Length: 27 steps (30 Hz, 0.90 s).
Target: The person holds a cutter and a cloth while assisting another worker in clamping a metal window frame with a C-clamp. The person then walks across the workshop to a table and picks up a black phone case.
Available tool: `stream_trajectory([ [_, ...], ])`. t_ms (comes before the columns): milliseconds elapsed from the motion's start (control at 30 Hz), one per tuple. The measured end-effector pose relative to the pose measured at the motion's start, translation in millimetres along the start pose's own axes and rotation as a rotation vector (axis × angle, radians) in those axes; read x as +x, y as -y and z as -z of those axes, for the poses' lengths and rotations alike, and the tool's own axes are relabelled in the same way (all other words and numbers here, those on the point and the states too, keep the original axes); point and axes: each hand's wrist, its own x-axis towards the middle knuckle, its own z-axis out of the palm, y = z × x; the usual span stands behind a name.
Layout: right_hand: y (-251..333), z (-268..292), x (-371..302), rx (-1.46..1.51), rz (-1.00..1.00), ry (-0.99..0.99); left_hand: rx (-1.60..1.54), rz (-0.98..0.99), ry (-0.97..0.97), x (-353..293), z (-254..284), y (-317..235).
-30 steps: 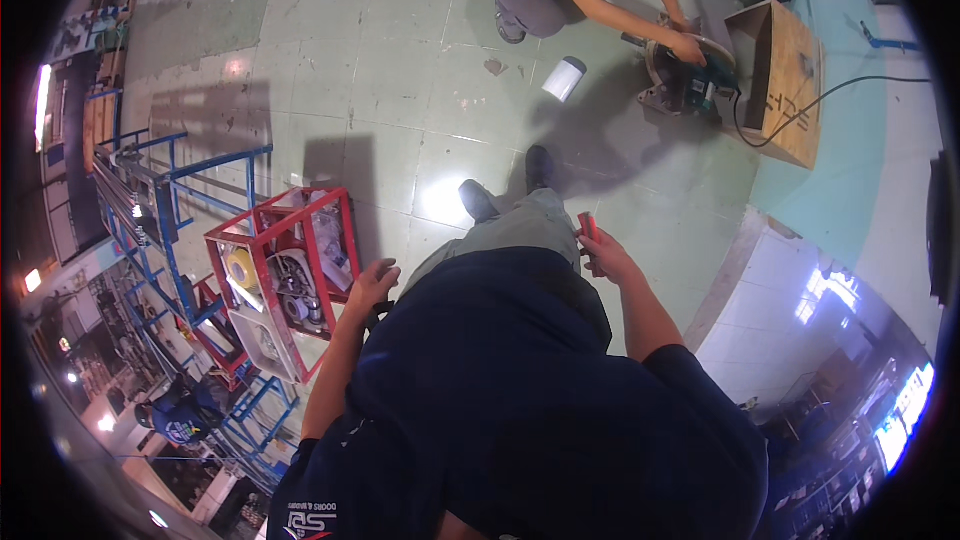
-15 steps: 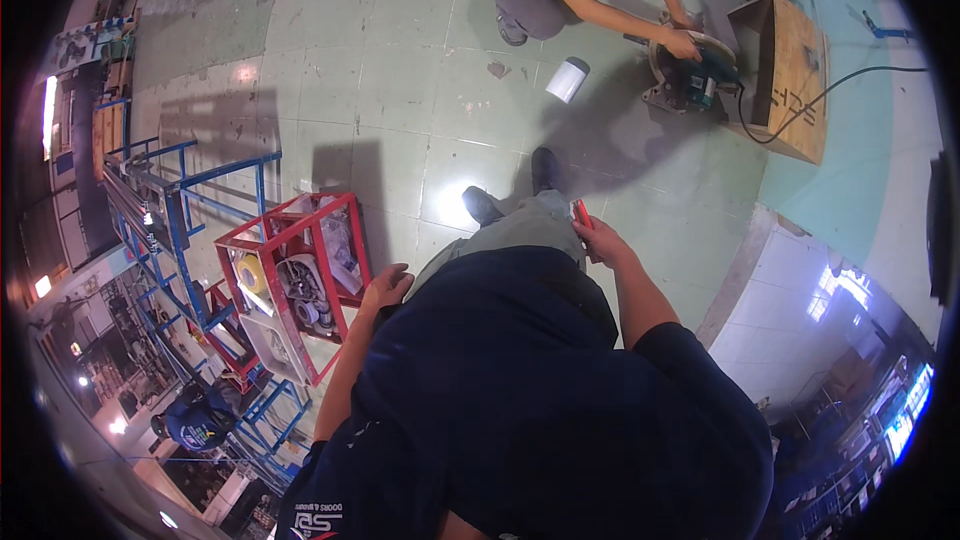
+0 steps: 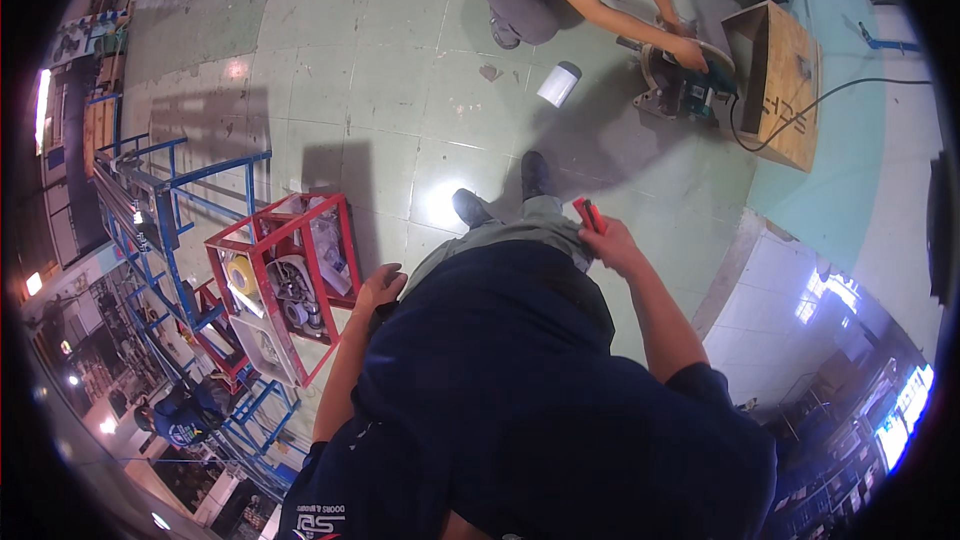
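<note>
My right hand (image 3: 615,246) is closed around a small red-and-black hand tool (image 3: 591,216), held out beside my right thigh. Its exact kind is too small to make out. At my left hip hangs my left hand (image 3: 382,287), its fingers loosely stretched out with nothing seen in them. The nearest thing to that hand is a red metal frame cart (image 3: 340,230) on my left. Inside it are a roll of yellow tape (image 3: 241,275), a bin of metal parts (image 3: 297,305) and some clear plastic wrapping.
A co-worker (image 3: 520,0) crouches ahead, hands on a green circular-blade saw (image 3: 690,85). Beside it stands a plywood box (image 3: 790,90), crossed by a black cable (image 3: 850,85). A white-and-grey cylinder (image 3: 560,85) lies on the floor. Blue metal racks (image 3: 215,175) line the left; another person (image 3: 185,412) is behind them.
My right hand has lifted a little outward from my thigh, so more of the red tool shows. The whole view has shifted slightly left. My left hand stays by my hip.
</note>
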Motion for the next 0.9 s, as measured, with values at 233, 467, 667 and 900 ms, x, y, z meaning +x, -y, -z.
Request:
stream_trajectory([
  [233,7,0,-28,0.162,-0.158,0.152,-0.076,0.006,0.004,3,-12,8],
  [467,-56,6,26,0.463,-0.281,0.229,0.075,0.014,0.083,21,-5,-6],
  [667,-73,4,25,0.284,-0.062,0.169,-0.004,-0.077,0.032,19,7,21],
  [900,-101,14,2,-0.039,-0.083,0.231,0.072,-0.044,0.114,20,15,41],
])
